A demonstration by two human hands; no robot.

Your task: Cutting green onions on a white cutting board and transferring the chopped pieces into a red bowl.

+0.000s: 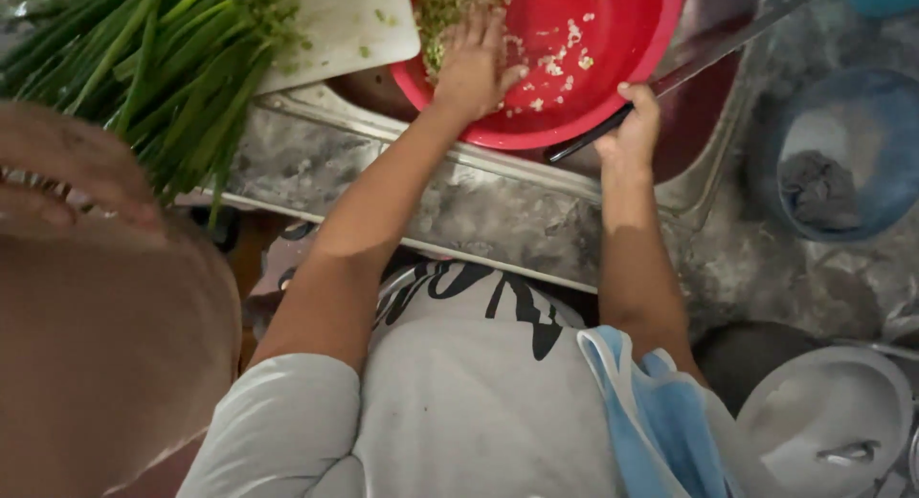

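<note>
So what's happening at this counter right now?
A person in a grey shirt leans over a red bowl set over a metal sink. The left hand presses into chopped greens inside it, while the right hand grips a long knife at the bowl's rim. A bunch of green onions lies on a white cutting board to the left.

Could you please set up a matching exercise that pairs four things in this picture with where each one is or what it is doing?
Things:
1. left hand
2. right hand
3. green onions
4. grey cloth

Places or states:
A. lying in a blue basin on the floor
B. grasping a long knife's dark handle
C. heaped at the left by a white cutting board
D. fingers spread inside the red bowl over chopped bits

Pairs: 1-D, 2-B, 3-C, 4-A
</note>
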